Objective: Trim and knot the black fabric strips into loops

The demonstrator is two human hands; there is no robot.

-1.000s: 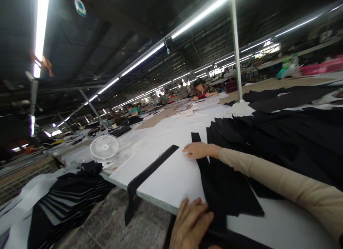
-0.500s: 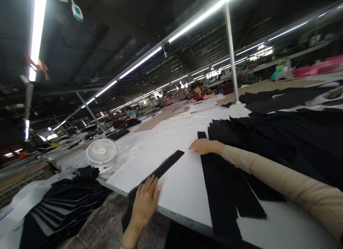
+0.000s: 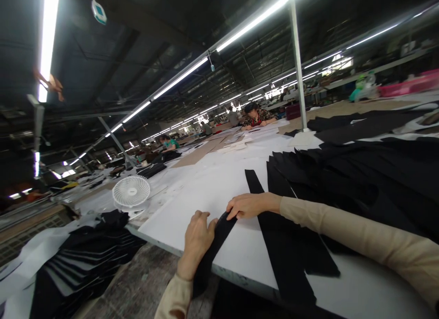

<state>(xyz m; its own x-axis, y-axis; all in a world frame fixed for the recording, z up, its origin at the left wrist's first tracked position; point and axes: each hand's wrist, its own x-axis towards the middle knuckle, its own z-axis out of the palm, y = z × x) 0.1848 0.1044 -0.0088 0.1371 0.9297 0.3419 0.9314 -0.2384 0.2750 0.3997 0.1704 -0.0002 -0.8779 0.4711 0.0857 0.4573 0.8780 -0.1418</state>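
Observation:
A narrow black fabric strip (image 3: 222, 235) lies slantwise over the table's near edge, its lower end hanging off. My left hand (image 3: 198, 236) is closed on the strip's left edge, fingers curled and partly hidden. At the strip's far end, my right hand (image 3: 245, 205) pinches the fabric between thumb and fingers. Beneath my right wrist runs a longer black strip (image 3: 279, 255), which also reaches past the near edge. Beside it lie more black cut pieces (image 3: 315, 255), partly covered by my right sleeve.
The white-covered table (image 3: 192, 191) stretches away ahead. A large heap of black fabric (image 3: 370, 181) lies right, by a metal post (image 3: 298, 67). A white fan (image 3: 131, 191) stands left, above layered black fabric (image 3: 78, 255). Two co-workers (image 3: 259, 117) sit farther back.
My right hand has moved left and down onto the short strip's far end. My left hand has moved up and right, its fingers now curled; the strip has shifted right with it.

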